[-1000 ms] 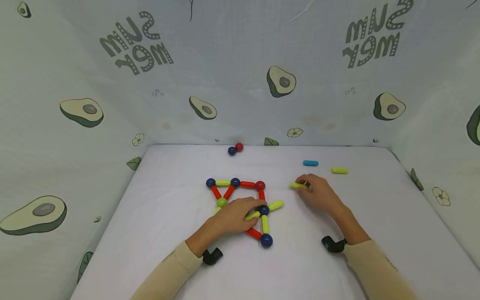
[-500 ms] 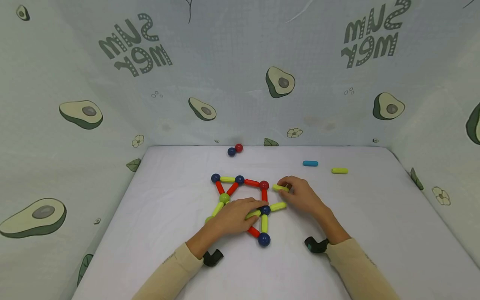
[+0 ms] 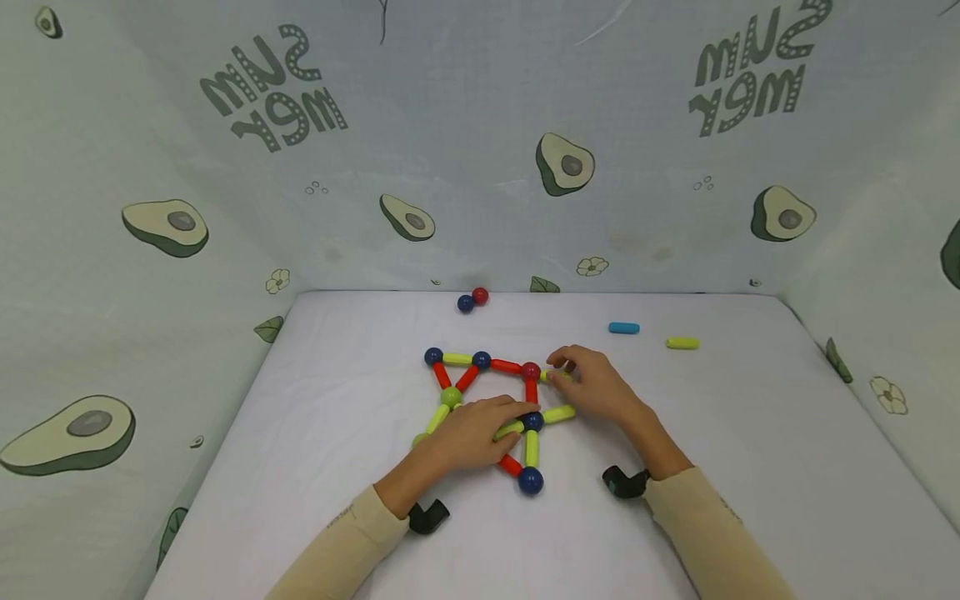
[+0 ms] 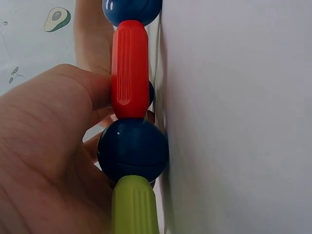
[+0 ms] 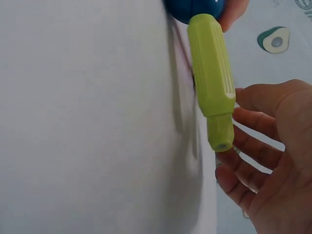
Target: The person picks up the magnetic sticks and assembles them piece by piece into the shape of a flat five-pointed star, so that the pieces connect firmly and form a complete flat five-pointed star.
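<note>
A flat frame of magnetic rods and balls lies mid-table, with red rods (image 3: 506,367), lime rods (image 3: 457,359) and blue, red and green balls. My left hand (image 3: 468,433) pinches a lime magnetic rod (image 3: 510,428) of this frame, its forefinger reaching a blue ball (image 3: 532,422); the palm hides part of the frame. My right hand (image 3: 592,383) pinches another lime magnetic rod (image 3: 567,376) whose end meets the red corner ball (image 3: 530,371). Close below that hand, a lime rod (image 5: 211,63) sticks out from the blue ball with its far end free.
A blue ball (image 3: 466,303) and a red ball (image 3: 480,296) sit together at the table's back edge. Toward the back right lie a light-blue rod (image 3: 624,328) and a loose lime rod (image 3: 682,342). A printed curtain (image 3: 480,150) stands behind the table.
My right hand has moved left, bringing its lime magnetic rod up to the red corner ball. The frame's far-left part has shifted slightly right and back; my left hand has stayed nearly still.
</note>
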The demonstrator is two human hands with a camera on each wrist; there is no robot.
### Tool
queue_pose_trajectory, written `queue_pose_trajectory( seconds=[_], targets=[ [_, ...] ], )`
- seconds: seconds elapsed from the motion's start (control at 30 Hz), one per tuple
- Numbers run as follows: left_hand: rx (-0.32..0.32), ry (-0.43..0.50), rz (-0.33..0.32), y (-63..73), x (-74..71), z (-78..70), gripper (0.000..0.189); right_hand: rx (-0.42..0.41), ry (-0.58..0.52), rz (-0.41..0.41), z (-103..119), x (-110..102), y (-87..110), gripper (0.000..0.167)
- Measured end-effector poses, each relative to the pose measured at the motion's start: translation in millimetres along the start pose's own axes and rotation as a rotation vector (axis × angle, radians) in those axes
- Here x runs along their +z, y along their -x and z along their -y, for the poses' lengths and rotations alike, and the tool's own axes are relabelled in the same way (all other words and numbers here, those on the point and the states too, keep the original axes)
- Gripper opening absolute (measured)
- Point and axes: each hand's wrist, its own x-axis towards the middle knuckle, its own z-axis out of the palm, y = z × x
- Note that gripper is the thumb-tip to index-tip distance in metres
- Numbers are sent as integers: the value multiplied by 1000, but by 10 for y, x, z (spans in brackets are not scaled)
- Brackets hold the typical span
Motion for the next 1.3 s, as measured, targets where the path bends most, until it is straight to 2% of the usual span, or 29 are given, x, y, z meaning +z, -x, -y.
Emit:
queue_pose_trajectory(
  seconds=[0.17,0.33,0.57,0.77,1.0,1.13,1.3],
  targets=[
    [1,-23,-23,-14,1,8,51,-21,-19,-6,72,-65,-251,32],
    [-1,-17,-28,-21,-5,15,50,-31,-39,22,189,-71,-565,36],
    [-29,-9,-44,-25,-27,49,50,-55,-46,82,365,32,-1008,43],
    [-59,3,-86,-31,-33,117,48,-66,-34,146,520,135,-1288,48],
    [-58,25,-110,-43,-7,202,44,-112,-34,214,645,267,-1461,56],
    [-62,32,-108,-53,11,231,45,-137,39,245,681,326,-1507,61],
    [-66,41,-102,-55,-9,247,43,-149,120,230,684,338,-1520,61]
  ],
)
